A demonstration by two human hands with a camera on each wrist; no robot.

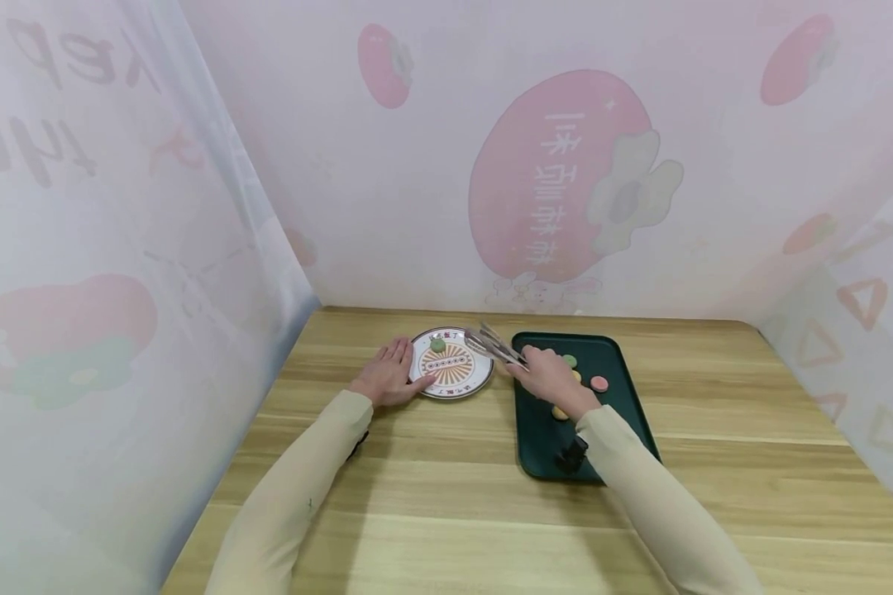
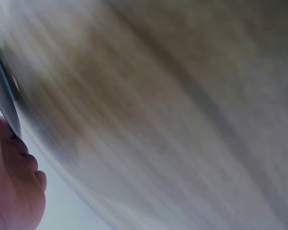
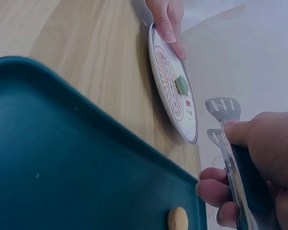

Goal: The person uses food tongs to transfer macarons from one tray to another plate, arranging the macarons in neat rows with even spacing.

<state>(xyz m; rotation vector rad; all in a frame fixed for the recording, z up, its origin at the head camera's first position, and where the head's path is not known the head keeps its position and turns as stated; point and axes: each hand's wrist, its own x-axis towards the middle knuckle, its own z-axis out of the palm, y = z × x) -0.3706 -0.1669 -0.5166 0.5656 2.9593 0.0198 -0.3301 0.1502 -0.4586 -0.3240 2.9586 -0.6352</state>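
Head view shows the right hand clamped round metal tongs, tips empty and apart, centre frame above the tray; left hand, fingers flat, steadies the plate holding a green piece. Loose grip (my guess) could drop a piece. Wooden table, pink printed curtains around.

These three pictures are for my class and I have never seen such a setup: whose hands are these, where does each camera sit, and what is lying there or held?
A person works with bare hands at a wooden table. The wide picture comes from a camera on the head; the other two from cameras on each wrist. The left hand rests on the rim of a patterned plate bearing a small green sweet. The right hand grips metal tongs, empty and above the gap between the plate and a dark green tray holding a few more sweets. The left wrist view is blurred.
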